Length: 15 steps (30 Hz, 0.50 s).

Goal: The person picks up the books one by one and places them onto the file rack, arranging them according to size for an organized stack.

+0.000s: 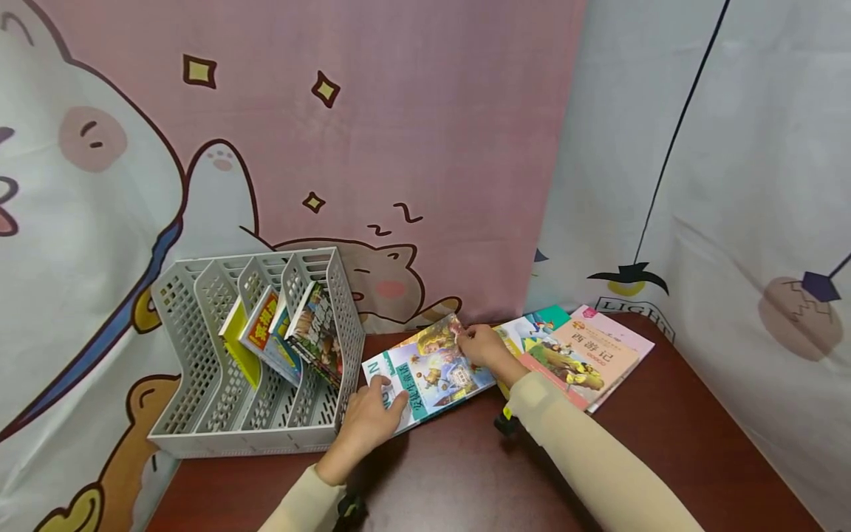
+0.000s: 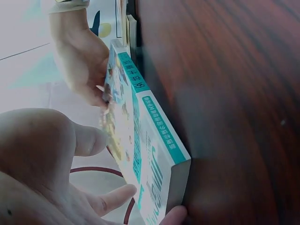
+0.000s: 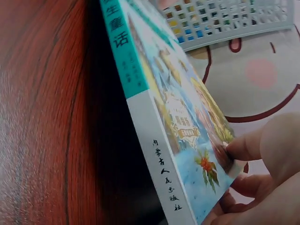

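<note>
Head view showed the illustrated book (image 1: 442, 375) between both hands at the bench (image 1: 465, 480), cover up, its long axis running from 8 to 2 o'clock. From the right hand (image 1: 488, 349), whose grip was pinched on the 1 o'clock corner, most of the book lay toward 8 o'clock; the left hand (image 1: 369, 420), digits spread apart, touched that end and was nearer the grey rack (image 1: 242, 445) at 9 o'clock. The book's head pointed to 8 o'clock, its spine to 5.

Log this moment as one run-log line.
left hand: touching green-spined book | right hand: pinching its far corner | gray rack: holding other books
</note>
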### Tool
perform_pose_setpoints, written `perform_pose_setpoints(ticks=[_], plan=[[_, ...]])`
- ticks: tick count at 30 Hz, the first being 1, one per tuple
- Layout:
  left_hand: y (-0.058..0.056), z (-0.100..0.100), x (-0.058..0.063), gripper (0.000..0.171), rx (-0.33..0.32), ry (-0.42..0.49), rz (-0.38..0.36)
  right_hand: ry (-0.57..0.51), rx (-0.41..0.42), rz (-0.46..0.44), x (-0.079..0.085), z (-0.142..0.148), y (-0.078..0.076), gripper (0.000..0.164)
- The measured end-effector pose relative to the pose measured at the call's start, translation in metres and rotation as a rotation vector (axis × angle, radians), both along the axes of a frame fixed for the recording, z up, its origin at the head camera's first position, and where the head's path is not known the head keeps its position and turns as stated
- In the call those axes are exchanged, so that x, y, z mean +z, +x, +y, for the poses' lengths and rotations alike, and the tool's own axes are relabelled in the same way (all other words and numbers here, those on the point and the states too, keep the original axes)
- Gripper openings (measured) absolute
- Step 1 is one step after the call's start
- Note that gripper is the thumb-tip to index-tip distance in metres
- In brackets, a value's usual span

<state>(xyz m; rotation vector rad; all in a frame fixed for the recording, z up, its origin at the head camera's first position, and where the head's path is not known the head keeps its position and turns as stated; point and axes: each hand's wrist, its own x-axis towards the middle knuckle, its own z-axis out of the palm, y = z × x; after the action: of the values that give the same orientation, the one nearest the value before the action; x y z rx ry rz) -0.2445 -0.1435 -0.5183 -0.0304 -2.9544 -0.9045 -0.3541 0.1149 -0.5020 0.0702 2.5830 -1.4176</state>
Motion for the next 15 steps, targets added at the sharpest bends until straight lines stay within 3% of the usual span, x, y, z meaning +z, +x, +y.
perform_pose_setpoints(ticks=[8, 15], plan=[[-0.001, 0.001, 0.002, 0.05, -0.002, 0.002, -0.007, -0.01, 0.016, 0.134, 0.003, 0.004, 0.007, 0.028], [-0.003, 0.001, 0.002, 0.048, -0.016, -0.005, 0.004, -0.127, 0.029, 0.055, 0.007, 0.01, 0.014, 0.033]])
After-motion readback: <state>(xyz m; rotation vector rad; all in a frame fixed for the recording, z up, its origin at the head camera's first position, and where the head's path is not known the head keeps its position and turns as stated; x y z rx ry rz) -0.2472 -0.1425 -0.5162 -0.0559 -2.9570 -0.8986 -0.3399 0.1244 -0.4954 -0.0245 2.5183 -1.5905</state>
